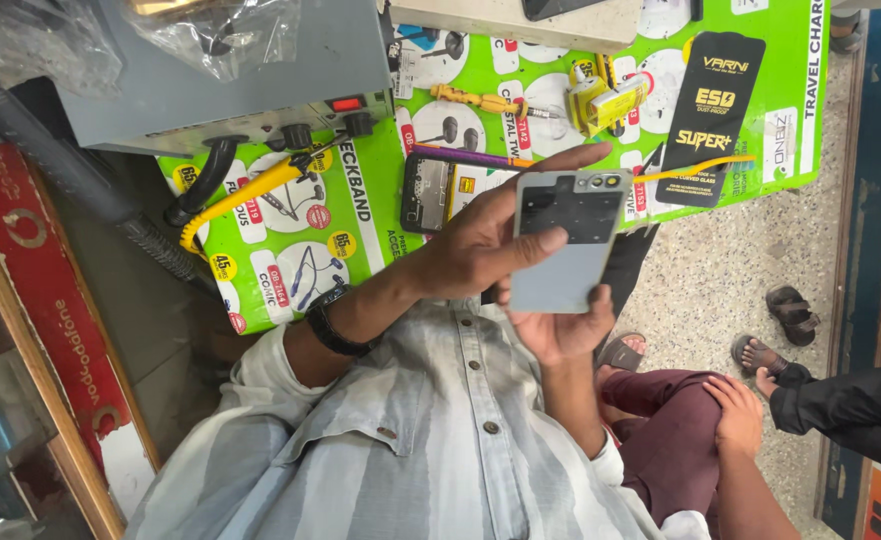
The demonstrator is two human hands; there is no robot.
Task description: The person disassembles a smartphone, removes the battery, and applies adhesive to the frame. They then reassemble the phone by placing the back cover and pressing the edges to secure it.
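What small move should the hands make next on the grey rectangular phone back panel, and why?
Probably slide the left hand's thumb further across the dark square patch on the grey rectangular phone back panel, pressing lightly. The thumb tip rests only at the patch's lower left edge, while the right hand cups the panel from below, holding it clear of the green printed mat.

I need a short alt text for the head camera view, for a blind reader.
The right hand holds a grey phone back panel from below, while the left hand, with a black wristwatch, rests its thumb on it, above a green printed mat.
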